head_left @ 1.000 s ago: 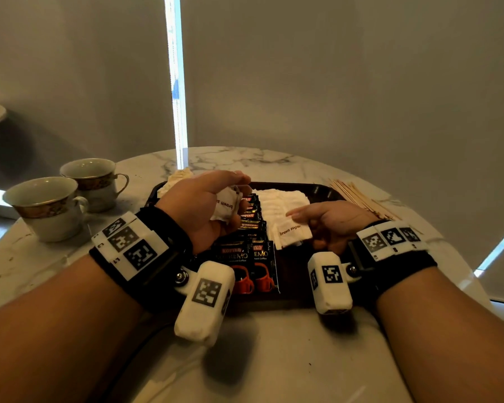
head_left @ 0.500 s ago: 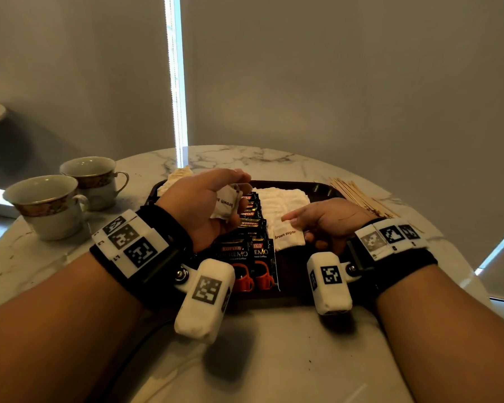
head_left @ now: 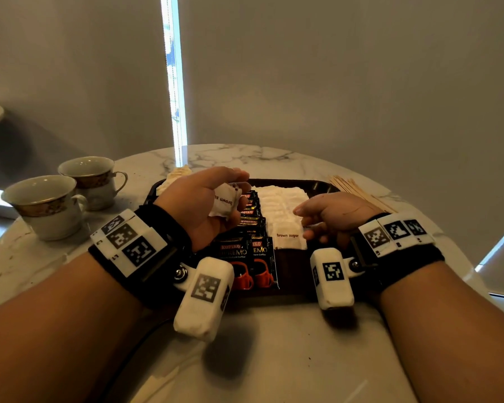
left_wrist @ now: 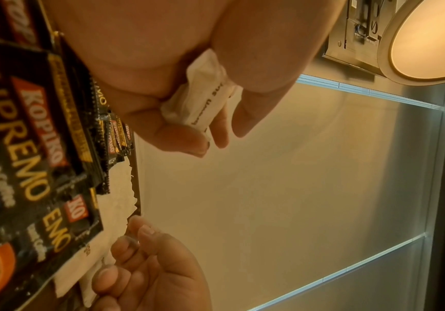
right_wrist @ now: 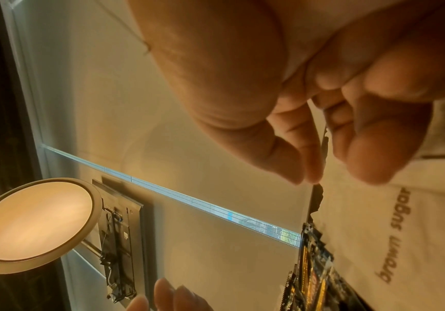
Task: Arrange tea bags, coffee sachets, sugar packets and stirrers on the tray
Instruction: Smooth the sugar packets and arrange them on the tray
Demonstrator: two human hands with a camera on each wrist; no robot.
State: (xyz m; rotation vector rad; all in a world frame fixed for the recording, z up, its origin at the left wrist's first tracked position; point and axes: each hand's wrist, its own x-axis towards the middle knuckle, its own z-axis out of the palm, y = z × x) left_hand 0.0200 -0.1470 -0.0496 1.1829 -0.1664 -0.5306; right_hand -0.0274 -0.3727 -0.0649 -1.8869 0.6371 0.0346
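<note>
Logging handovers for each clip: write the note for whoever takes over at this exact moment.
Left hand: holds a small bunch of brown sugar packets above the coffee sachets.
Right hand: holds nothing, fingers loosely curled over the near end of the sugar row.
Done: on the tray, coffee sachets sit in overlapping columns, with a row of sugar packets to their right.
Left: place the packets from the left hand. The stirrers lie on the table beyond the tray's right corner. Pale packets at the far left corner can't be identified.

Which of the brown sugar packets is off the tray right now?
The crumpled brown sugar packet gripped in the left hand, held above the coffee sachets. The other packets lie flat in a row on the tray.
</note>
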